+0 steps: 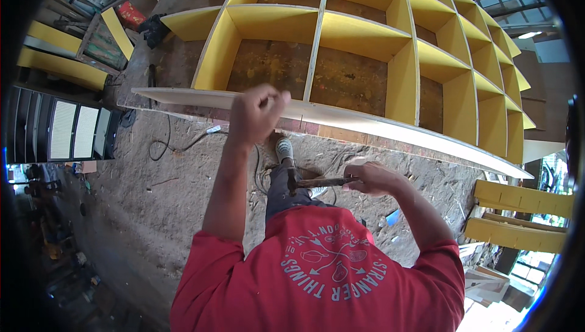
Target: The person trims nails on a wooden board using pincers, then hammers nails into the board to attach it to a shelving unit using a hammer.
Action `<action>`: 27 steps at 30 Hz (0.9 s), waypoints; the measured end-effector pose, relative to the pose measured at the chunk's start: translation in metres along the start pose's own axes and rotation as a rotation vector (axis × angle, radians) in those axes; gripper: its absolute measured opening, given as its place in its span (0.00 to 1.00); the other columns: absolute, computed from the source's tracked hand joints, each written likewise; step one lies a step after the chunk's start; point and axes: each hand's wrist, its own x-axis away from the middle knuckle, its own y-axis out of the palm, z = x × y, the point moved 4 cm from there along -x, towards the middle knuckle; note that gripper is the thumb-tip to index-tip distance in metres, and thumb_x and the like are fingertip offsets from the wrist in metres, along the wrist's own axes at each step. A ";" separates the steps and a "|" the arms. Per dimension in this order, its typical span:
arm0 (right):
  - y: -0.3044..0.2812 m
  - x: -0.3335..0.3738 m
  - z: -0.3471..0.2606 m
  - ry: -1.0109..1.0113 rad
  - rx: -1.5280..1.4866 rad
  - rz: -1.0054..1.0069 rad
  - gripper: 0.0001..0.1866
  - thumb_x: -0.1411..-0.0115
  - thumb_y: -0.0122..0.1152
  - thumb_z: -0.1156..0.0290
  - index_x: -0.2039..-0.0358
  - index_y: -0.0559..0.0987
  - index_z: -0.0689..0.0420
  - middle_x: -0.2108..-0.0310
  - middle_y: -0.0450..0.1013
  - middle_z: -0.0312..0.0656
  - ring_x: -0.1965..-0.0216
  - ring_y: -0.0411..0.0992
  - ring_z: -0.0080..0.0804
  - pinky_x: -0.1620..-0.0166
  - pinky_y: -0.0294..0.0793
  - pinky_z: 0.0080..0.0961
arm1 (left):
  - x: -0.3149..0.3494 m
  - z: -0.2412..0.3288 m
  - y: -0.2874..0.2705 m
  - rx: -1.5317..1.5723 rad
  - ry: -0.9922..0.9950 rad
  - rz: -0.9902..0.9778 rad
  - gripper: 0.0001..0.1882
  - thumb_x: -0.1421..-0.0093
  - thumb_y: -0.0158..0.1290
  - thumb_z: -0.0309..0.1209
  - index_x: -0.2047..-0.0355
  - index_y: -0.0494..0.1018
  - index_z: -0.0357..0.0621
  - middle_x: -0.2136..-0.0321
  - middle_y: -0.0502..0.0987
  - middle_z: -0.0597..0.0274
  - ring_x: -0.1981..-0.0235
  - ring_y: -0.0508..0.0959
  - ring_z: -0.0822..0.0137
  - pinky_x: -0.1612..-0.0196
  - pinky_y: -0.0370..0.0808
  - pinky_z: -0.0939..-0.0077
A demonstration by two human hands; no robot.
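My right hand [375, 178] is wrapped round the handle of a hammer [320, 182], whose dark head points left in front of my legs. My left hand [257, 114] is raised at the near edge of the frame, its fingers closed; whatever is in them, if anything, is too small to make out. Just beyond it runs a long pale board [341, 116] along the near side of a large grid frame. That frame is built of crossing yellow boards [365, 30] forming open compartments, and it lies on a brown, stained surface [350, 79].
A black cable [167, 145] curls across the rough, dusty floor [164, 210]. Yellow boards [524, 198] lie at the right, and more yellow strips [64, 67] at the left near a dark slatted cabinet [61, 128]. A blue scrap [393, 217] is on the floor.
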 end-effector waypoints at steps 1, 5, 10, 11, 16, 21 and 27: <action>-0.003 -0.001 -0.006 -0.009 0.021 -0.062 0.21 0.28 0.59 0.47 0.47 0.78 0.50 0.64 0.80 0.53 0.55 0.80 0.57 0.52 0.75 0.53 | -0.015 0.001 -0.004 -0.038 0.119 0.111 0.20 0.38 0.66 0.46 0.71 0.82 0.39 0.75 0.83 0.52 0.73 0.84 0.59 0.66 0.78 0.63; -0.034 -0.013 -0.009 -0.023 -0.071 0.006 0.20 0.27 0.58 0.48 0.45 0.81 0.47 0.60 0.83 0.51 0.56 0.81 0.52 0.51 0.76 0.50 | -0.063 -0.032 0.015 -0.285 0.185 0.174 0.18 0.38 0.64 0.45 0.69 0.83 0.42 0.72 0.84 0.46 0.69 0.85 0.46 0.64 0.80 0.55; -0.031 -0.017 -0.001 0.012 -0.131 0.069 0.20 0.27 0.59 0.49 0.41 0.82 0.41 0.55 0.84 0.46 0.53 0.82 0.46 0.49 0.79 0.44 | -0.071 -0.026 0.028 -0.395 0.029 -0.008 0.17 0.38 0.61 0.46 0.68 0.84 0.45 0.71 0.85 0.45 0.65 0.85 0.43 0.60 0.82 0.50; -0.026 -0.014 -0.008 -0.059 -0.054 -0.020 0.20 0.28 0.59 0.48 0.41 0.83 0.40 0.54 0.84 0.44 0.53 0.82 0.45 0.48 0.79 0.43 | -0.070 -0.028 0.027 -0.402 0.032 0.003 0.17 0.38 0.60 0.47 0.68 0.85 0.46 0.71 0.85 0.47 0.66 0.86 0.44 0.59 0.82 0.50; -0.049 -0.032 0.015 -0.010 -0.024 0.214 0.21 0.27 0.56 0.47 0.41 0.83 0.40 0.52 0.84 0.42 0.50 0.82 0.47 0.44 0.77 0.48 | -0.069 -0.028 0.028 -0.420 0.011 -0.021 0.17 0.38 0.60 0.47 0.68 0.85 0.46 0.71 0.85 0.47 0.66 0.86 0.44 0.59 0.83 0.50; -0.026 -0.021 -0.012 -0.032 0.080 -0.146 0.19 0.27 0.56 0.49 0.42 0.84 0.38 0.49 0.84 0.39 0.47 0.81 0.43 0.40 0.76 0.44 | -0.068 -0.032 0.029 -0.408 0.006 0.000 0.17 0.38 0.62 0.46 0.68 0.85 0.44 0.72 0.84 0.45 0.66 0.85 0.42 0.60 0.81 0.50; -0.051 -0.029 0.010 -0.001 -0.110 0.078 0.21 0.27 0.58 0.53 0.42 0.84 0.50 0.50 0.84 0.47 0.51 0.82 0.46 0.44 0.77 0.43 | -0.069 -0.025 0.028 -0.418 -0.012 -0.035 0.17 0.39 0.62 0.46 0.68 0.85 0.44 0.70 0.85 0.45 0.65 0.85 0.42 0.60 0.82 0.50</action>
